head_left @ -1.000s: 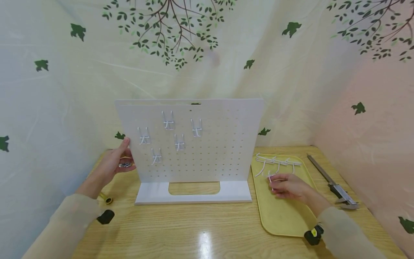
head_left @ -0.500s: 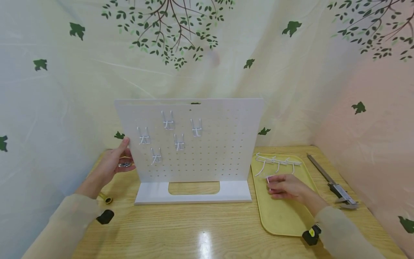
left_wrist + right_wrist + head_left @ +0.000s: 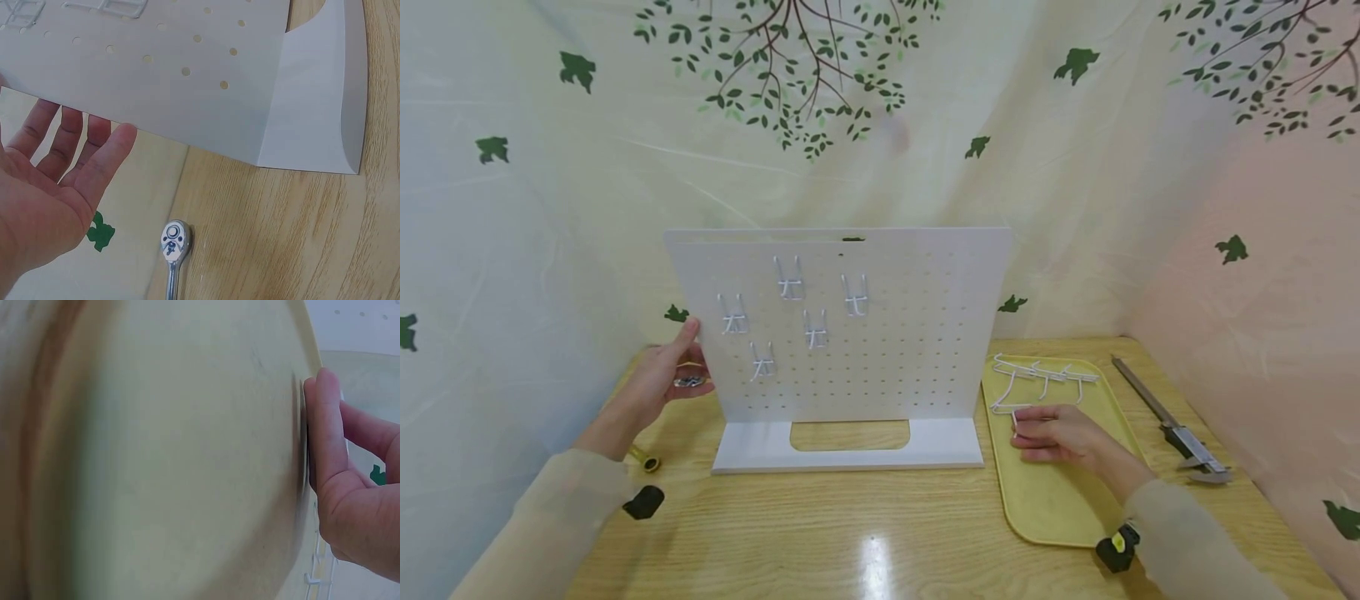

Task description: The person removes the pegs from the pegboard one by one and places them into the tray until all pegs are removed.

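A white pegboard [image 3: 910, 350] stands upright on its base, with several white wire hooks [image 3: 816, 331] on its left part. At the board's left edge, my left hand [image 3: 662, 379] grips it, thumb near the front; in the left wrist view the fingers [image 3: 100, 134] reach behind that edge. Over the yellow tray [image 3: 1037, 508], my right hand [image 3: 1067, 437] pinches a white wire hook [image 3: 1015, 419], mostly covered by the fingers. More white hooks [image 3: 1047, 377] lie at the tray's far end. In the right wrist view, the right hand's fingers [image 3: 328, 425] hide the held hook.
A digital caliper [image 3: 1180, 429] lies right of the tray. Left of the board lie a ratchet wrench [image 3: 175, 240] and a gold-coloured tool [image 3: 649, 461], partly hidden by the left arm. A printed cloth [image 3: 895, 167] hangs behind the wooden table [image 3: 820, 533].
My right hand has shifted slightly left over the tray, turning the hook between its fingers. The left hand stays on the pegboard's edge.
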`<action>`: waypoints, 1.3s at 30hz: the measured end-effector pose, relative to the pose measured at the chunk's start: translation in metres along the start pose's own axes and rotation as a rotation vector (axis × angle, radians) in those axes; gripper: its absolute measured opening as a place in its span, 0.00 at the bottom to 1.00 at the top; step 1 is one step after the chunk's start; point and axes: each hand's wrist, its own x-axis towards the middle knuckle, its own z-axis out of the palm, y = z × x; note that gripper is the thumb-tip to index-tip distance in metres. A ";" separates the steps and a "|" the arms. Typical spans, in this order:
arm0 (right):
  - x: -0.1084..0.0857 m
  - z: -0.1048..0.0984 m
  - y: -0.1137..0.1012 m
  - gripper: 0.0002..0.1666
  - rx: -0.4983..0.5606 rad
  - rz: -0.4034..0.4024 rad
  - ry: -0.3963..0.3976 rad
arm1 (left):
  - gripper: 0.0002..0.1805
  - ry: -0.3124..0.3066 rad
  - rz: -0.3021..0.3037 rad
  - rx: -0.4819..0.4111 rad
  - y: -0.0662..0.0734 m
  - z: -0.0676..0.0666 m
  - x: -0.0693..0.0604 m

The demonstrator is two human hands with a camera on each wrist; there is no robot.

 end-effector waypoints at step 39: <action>-0.021 0.002 -0.013 0.19 0.056 -0.016 -0.166 | 0.48 -0.007 -0.008 -0.004 -0.002 -0.002 0.002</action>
